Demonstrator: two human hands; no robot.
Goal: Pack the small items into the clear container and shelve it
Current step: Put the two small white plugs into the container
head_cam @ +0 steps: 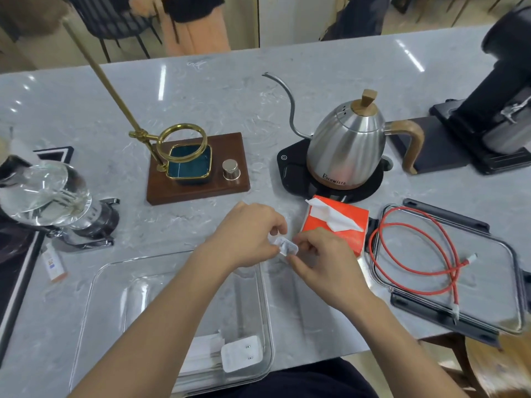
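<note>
My left hand (247,234) and my right hand (321,259) both pinch a small clear plastic packet (286,245) above the far right corner of the clear container (115,282). The container lies on the marble table in front of me. Inside it, near its front, rest a white charger plug (241,353) and some white paper sachets (201,351). To the right, the container's clear lid (488,268) with dark clips lies flat, and a coiled red cable (408,248) rests on it. An orange tissue pack (336,222) sits just beyond my right hand.
A steel gooseneck kettle (347,145) stands on a black base behind the tissue pack. A wooden stand with a brass ring (198,165) is at centre. A glass siphon brewer (54,196) and a small tube (53,264) are at left, a black grinder (500,110) far right.
</note>
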